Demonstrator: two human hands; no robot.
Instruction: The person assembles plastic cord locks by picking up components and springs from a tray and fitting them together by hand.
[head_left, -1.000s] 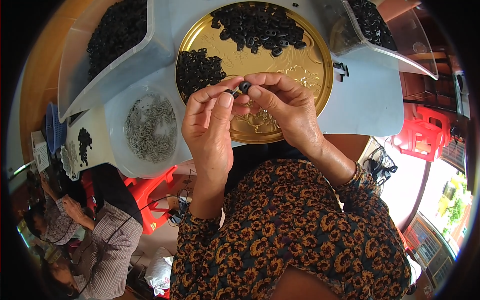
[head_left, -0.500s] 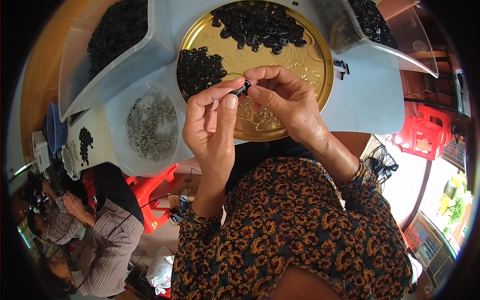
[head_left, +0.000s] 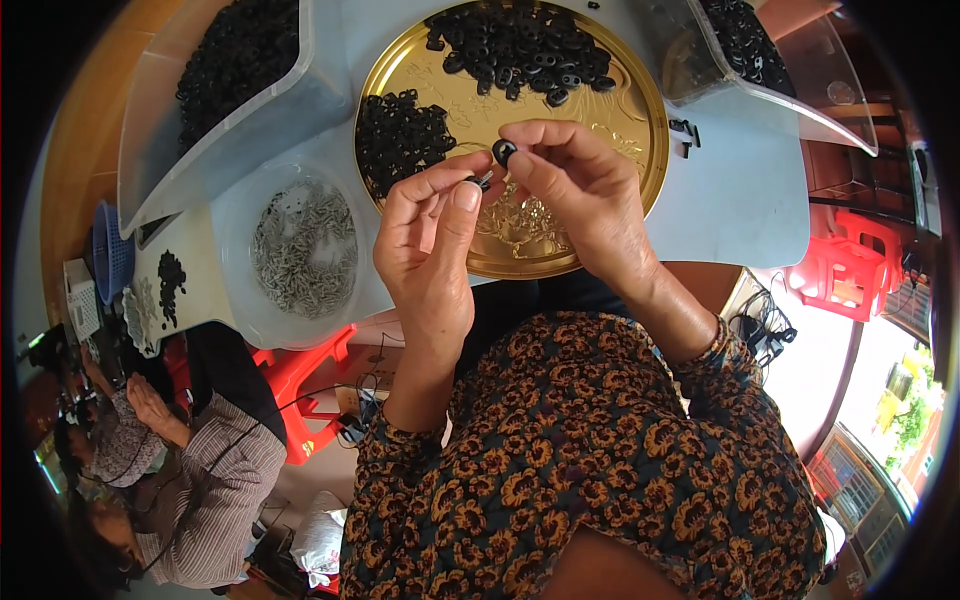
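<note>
Above the gold tray (head_left: 560, 262), my left hand (head_left: 432, 235) pinches a small black plastic piece (head_left: 478, 183) with a thin silver metal bit sticking out of it, perhaps a spring. My right hand (head_left: 590, 200) grips a rounded black plastic piece (head_left: 504, 152) with a hole, between thumb and forefinger. A short gap separates the two pieces. On the tray lie a heap of black oval pieces with holes (head_left: 530, 55) at the back and a heap of smaller black pieces (head_left: 400, 140) at the left.
Left of the tray, a clear bowl (head_left: 235, 265) holds many small silver metal parts (head_left: 305, 250). Clear bins (head_left: 215, 165) of black parts stand at back left and right. Few black bits (head_left: 686, 135) lie right of the tray. Another person in a striped shirt (head_left: 235, 490) sits at left, near red stools (head_left: 310, 390).
My hands have drawn apart. The black pieces, together before, are now separate: the rounded one has gone up and right in my right hand, and a silver bit shows at the left one.
</note>
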